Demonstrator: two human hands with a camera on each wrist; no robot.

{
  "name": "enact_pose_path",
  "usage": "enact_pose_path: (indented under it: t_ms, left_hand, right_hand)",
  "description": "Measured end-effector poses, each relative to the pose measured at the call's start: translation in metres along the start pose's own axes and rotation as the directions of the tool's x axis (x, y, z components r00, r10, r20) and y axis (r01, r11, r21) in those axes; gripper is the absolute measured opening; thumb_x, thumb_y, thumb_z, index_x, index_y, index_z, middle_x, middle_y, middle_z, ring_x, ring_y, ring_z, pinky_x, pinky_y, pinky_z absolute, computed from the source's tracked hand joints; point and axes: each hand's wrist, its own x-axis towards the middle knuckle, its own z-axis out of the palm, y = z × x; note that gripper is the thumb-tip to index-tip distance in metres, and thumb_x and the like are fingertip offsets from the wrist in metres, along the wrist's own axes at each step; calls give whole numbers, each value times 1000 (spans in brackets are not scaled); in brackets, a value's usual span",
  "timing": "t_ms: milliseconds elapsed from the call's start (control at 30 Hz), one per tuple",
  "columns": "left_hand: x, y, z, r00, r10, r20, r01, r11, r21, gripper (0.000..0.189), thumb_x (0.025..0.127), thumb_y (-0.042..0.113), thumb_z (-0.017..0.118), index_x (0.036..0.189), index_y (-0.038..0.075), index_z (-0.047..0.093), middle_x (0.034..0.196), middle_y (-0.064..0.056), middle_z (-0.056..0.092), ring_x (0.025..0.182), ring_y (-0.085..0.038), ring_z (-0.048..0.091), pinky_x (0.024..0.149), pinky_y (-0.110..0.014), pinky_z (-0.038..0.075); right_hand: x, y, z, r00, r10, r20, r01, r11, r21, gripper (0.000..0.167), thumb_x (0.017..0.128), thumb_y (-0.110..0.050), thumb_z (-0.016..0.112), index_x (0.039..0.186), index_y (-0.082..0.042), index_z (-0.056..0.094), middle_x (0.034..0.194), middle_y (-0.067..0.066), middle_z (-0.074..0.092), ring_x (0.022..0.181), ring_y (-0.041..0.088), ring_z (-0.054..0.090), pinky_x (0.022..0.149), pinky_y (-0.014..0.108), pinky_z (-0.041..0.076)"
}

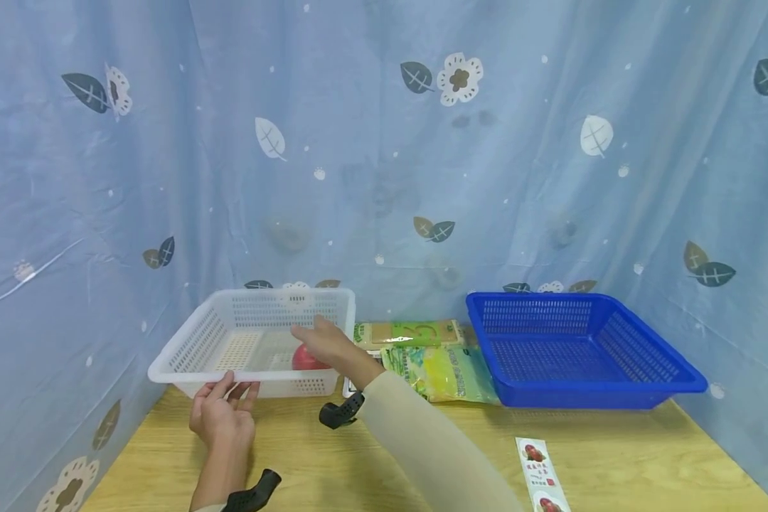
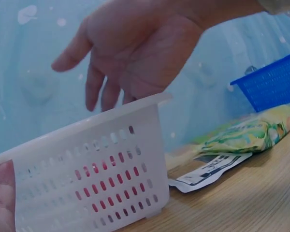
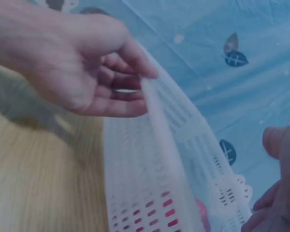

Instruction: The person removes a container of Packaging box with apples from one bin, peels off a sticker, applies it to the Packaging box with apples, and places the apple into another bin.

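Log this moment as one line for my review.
left hand: grips front rim of white basket | right hand: above that basket, nothing visibly held | red item: inside it | blue basket: off to the right

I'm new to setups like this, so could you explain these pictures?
There's no robot here, just a person working bare-handed. The wide picture comes from a head-worn camera; the others are taken from the left and right wrists. On the wooden table are a white basket with something red inside, a blue basket, a yellow-green bag and a printed strip. The left hand has its grip on the white basket's near rim. The right hand is over that basket and seems to hold nothing.
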Motion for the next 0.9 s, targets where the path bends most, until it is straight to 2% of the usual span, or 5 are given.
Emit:
enact_pose_path:
  t_ms: [167,400,633,800,900]
  left_hand:
    - [0,-3,-3,1000,5,-14,-5,1000,-11,23,88,4,78,92,5,56,85,-7,68,60,-21,67,65,-40,62]
    - [-3,-2,-1,1000,13,5,-13,1000,-7,19,93,13,73,98,6,56,84,-5,62,62,-21,64,66,-39,62]
    - [0,1,-1,1000,15,5,-15,1000,-9,21,93,14,73,96,7,54,81,-5,63,59,-22,64,65,-41,62]
    - [0,0,-1,1000,18,-8,-18,1000,-24,21,92,12,75,94,6,55,79,-6,62,56,-23,64,62,-42,62]
    - [-1,0,-2,1000,18,-14,-18,1000,-21,20,92,12,75,95,6,56,79,-5,63,57,-23,65,62,-41,62]
  right_hand:
    - [10,-3,4,994,105,5,-105,991,-77,66,104,-52,47,153,-7,43,154,10,46,139,29,47,114,50,39]
    - [18,-1,11,994,103,36,-95,978,-186,55,104,-52,48,141,-12,58,136,8,62,125,26,57,108,50,44]
    - [25,0,23,994,113,-10,-111,949,-294,63,99,-43,60,144,-2,45,133,15,59,124,28,56,108,47,44]
    - [27,1,28,989,146,-36,-149,921,-360,82,91,-38,69,155,-4,31,149,20,46,129,32,52,112,48,40]
    - [26,2,30,985,161,-65,-174,914,-367,85,89,-37,73,155,-5,30,146,20,46,121,31,54,108,49,43]
